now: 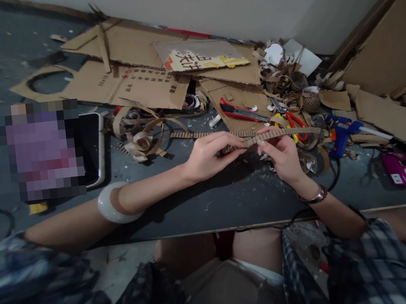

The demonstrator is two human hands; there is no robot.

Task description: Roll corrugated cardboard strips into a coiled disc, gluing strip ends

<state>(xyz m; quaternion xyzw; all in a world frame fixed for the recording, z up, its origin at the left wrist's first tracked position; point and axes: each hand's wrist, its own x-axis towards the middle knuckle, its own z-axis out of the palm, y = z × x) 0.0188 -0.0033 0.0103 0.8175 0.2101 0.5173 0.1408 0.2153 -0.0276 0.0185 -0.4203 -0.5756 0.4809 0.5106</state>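
A long corrugated cardboard strip [204,134] stretches across the dark table [212,209] in front of me. My left hand [209,157] pinches it near the middle, fingers closed on it. My right hand [283,155] grips the same strip just to the right, thumb and fingers closed around it. The strip runs on rightwards past my right hand over red-handled scissors [296,122]. A white bangle sits on my left forearm and a bracelet on my right wrist.
Flat cardboard sheets [137,76] and curled cardboard scraps [143,139] lie behind the hands. A red utility knife [240,113], a blue glue gun [342,132] with its cord, a tablet [91,146] and a pink device [399,170] are on the table. Large cardboard leans at right.
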